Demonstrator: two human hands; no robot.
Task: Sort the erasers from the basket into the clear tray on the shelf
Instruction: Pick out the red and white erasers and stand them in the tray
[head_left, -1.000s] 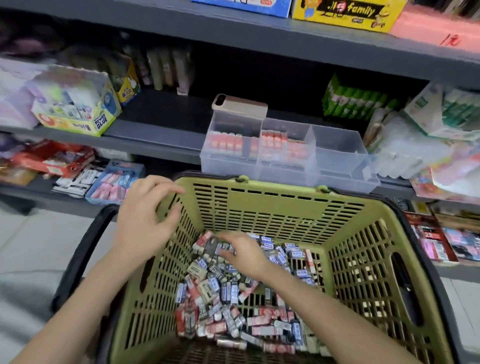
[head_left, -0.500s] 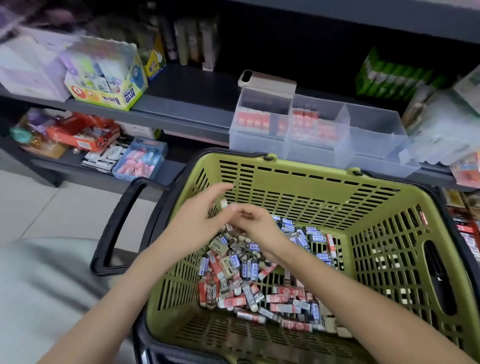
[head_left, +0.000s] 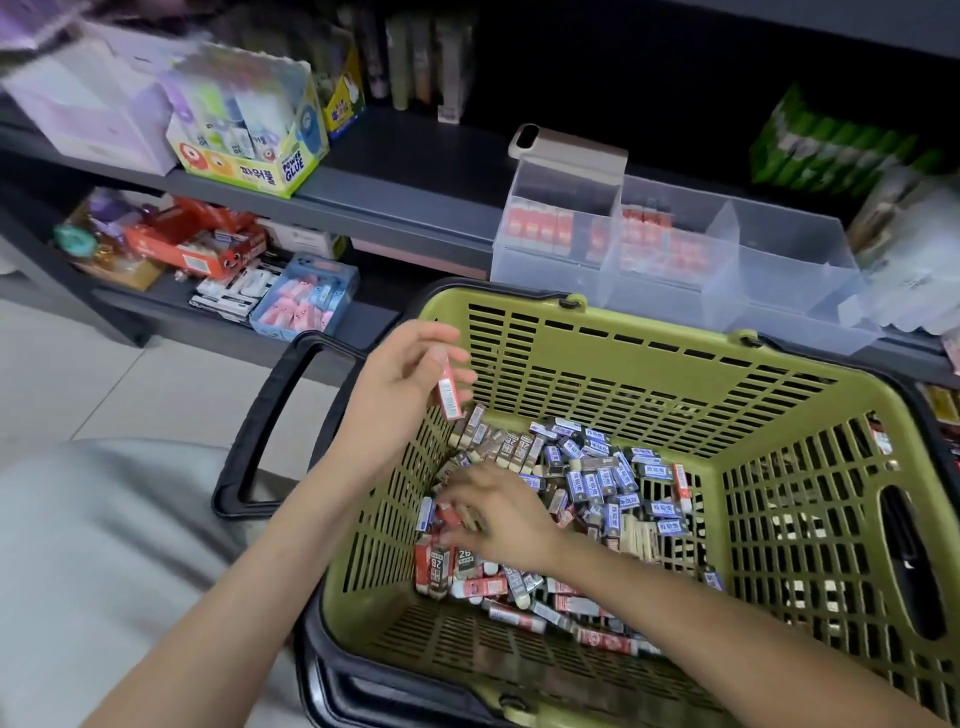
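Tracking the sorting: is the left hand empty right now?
No, the left hand holds a red-sleeved rectangular eraser above the green slotted plastic basket.

basket (head_left: 649, 364): olive green | handle (head_left: 270, 421): black | tray (head_left: 779, 260): clear

A dark grey shelf (head_left: 415, 202) carries a clear tray (head_left: 795, 260) at its front edge, with a yellow glue box (head_left: 249, 130) and a pale lilac box (head_left: 88, 119) to the left and green packs (head_left: 831, 150) at the back right. The lower tier (head_left: 363, 325) holds a blue box (head_left: 306, 296) and a red carton (head_left: 192, 244), beside a pale tiled floor (head_left: 78, 374).
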